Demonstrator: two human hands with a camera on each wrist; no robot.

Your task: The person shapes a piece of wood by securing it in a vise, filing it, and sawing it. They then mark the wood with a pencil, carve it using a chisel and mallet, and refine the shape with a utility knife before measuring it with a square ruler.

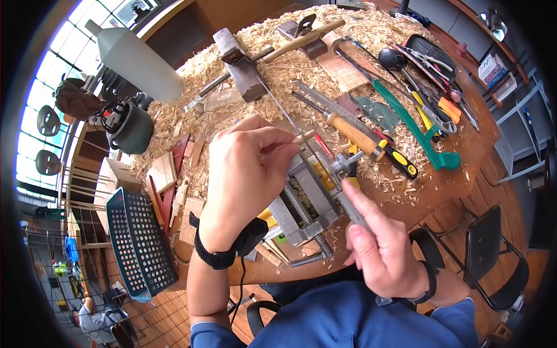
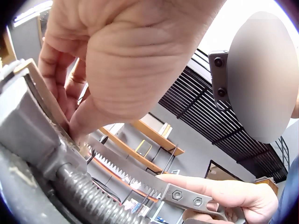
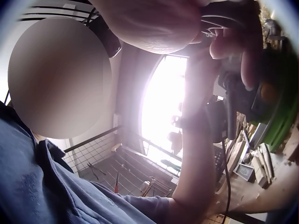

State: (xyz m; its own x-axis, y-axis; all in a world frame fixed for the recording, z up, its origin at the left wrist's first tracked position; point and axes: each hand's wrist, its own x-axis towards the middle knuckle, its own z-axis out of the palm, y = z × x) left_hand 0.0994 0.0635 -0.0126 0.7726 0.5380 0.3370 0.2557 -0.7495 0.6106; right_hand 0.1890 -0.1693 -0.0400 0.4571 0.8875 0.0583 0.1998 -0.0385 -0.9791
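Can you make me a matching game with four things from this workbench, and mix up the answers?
Things:
1. saw
2. basket
3. big bottle
4. left hand

Clues:
A. whitish and see-through-ish, past the basket
B. pinching a thin piece of wood
C. dark blue-green, full of little holes
D. held in the right hand

Right pairs: 1-D, 2-C, 3-A, 4-B

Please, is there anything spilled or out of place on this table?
Wood shavings are strewn over much of the table, even around the green tool. It looks untidy, but probably ordinary for woodworking; nothing looks clearly damaged.
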